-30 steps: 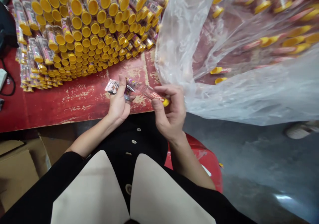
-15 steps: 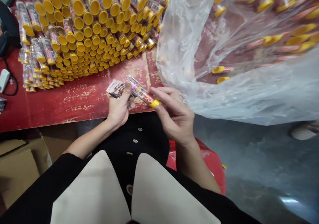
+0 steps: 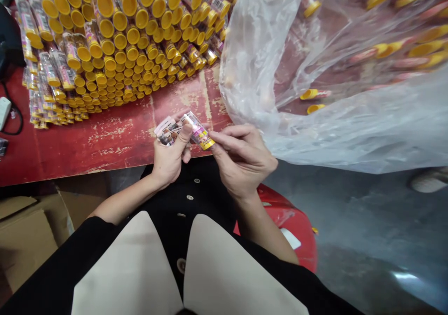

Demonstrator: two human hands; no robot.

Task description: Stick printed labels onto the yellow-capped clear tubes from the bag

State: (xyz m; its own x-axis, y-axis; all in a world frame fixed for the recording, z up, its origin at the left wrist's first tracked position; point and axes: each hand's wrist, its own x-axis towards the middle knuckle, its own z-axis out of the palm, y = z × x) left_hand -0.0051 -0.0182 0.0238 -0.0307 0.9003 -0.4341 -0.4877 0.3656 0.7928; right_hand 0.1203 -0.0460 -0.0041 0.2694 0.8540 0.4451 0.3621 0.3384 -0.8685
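A small clear tube with a yellow end slants between my hands just in front of the table edge, a printed film sleeve around it. My left hand is closed, its thumb pressing the upper end of the sleeved tube. Also in the left hand is a fan of printed film pieces, poking out beyond the thumb. My right hand pinches the tube's yellow end between thumb and fingertips; its other fingers are curled. Fingers hide part of the tube.
A big stack of yellow-capped tubes covers the back left of the worn red table. On the right, a clear plastic bag holds more loose tubes. Cardboard lies below left; a red stool shows beneath my right arm.
My right hand has shifted slightly left, bringing the yellow end closer to my left hand. Less of the tube's length shows, and the sleeve's print now reaches near the yellow end.
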